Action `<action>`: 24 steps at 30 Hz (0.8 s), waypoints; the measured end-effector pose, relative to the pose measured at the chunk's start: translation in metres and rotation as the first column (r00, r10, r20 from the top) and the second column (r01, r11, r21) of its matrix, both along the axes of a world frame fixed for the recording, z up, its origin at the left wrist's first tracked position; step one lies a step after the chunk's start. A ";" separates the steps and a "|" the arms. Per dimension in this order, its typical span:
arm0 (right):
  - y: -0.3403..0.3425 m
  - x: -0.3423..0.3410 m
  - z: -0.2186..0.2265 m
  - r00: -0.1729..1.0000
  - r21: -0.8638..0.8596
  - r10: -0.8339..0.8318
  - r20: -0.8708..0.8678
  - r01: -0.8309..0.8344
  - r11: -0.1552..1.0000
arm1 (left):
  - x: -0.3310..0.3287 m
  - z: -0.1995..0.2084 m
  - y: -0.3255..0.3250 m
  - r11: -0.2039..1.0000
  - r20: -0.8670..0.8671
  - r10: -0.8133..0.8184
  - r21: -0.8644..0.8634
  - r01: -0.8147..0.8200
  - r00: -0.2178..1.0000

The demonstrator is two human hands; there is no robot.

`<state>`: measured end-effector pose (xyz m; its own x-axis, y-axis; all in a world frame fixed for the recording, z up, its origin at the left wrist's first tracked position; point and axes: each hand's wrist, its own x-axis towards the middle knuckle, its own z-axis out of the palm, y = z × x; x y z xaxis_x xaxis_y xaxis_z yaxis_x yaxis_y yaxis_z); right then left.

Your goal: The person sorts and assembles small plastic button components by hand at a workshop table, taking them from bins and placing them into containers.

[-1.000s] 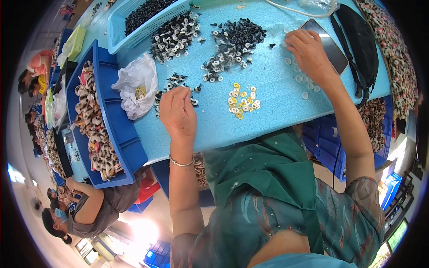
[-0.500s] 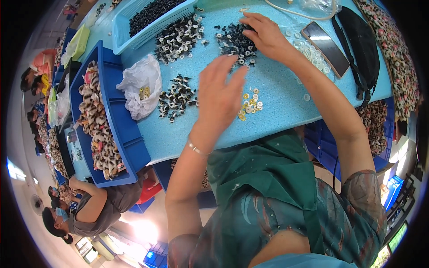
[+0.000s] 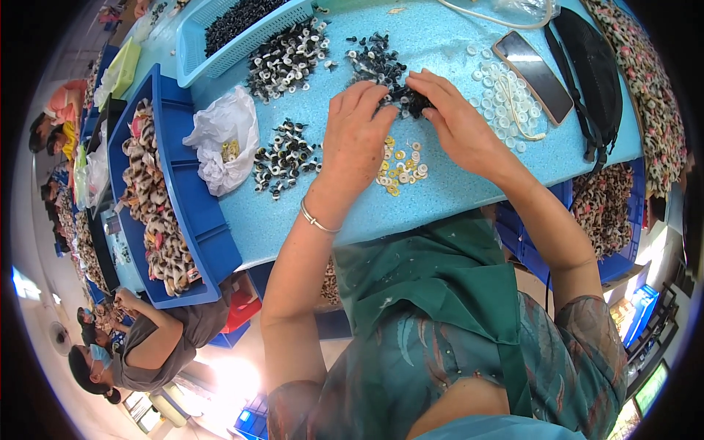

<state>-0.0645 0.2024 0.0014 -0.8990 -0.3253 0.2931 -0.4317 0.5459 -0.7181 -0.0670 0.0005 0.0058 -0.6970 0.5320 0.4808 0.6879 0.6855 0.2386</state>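
Small black stemmed plastic pieces (image 3: 376,60) lie in a loose heap on the blue tabletop. My right hand (image 3: 460,126) curls over the near end of this heap, with black pieces between its fingers and thumb. Opposite it, my left hand (image 3: 353,139) rests with bent fingers at the heap's near left side, its thumb apart and nothing visible in its grasp. Just below the gap between the hands lie yellow and white rings (image 3: 402,172). Left of my left hand is a group of black pieces with pale rings (image 3: 282,158); a larger black-and-white pile (image 3: 286,62) lies beyond it.
A light blue basket (image 3: 246,42) of black pieces stands at the far left. Nearer are a white plastic bag (image 3: 242,132) and a blue bin (image 3: 209,220) of furry pieces. Clear discs (image 3: 495,99), a phone (image 3: 532,77) and a black pouch (image 3: 590,73) lie right. A co-worker (image 3: 150,345) sits left.
My right hand has come nearer and down from the far side of the black heap, and black pieces have shifted toward me. My left hand has lowered its fingers to the heap.
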 end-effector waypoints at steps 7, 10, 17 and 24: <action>0.042 0.010 0.035 0.999 0.026 -0.009 0.053 0.007 1.000 | 0.039 0.012 -0.003 0.991 0.030 0.109 0.074 -0.111 0.994; 0.042 0.020 0.031 0.995 0.059 -0.054 0.084 0.049 0.997 | 0.053 0.004 -0.003 0.978 0.060 0.140 0.146 -0.148 0.988; 0.034 0.022 0.017 0.972 0.270 -0.017 -0.234 0.081 0.960 | 0.057 0.001 0.009 0.958 0.090 0.162 0.223 -0.179 0.983; 0.028 0.019 0.023 0.980 0.388 0.034 -0.197 0.046 0.921 | 0.045 -0.002 0.029 0.975 0.123 0.143 0.154 -0.161 0.982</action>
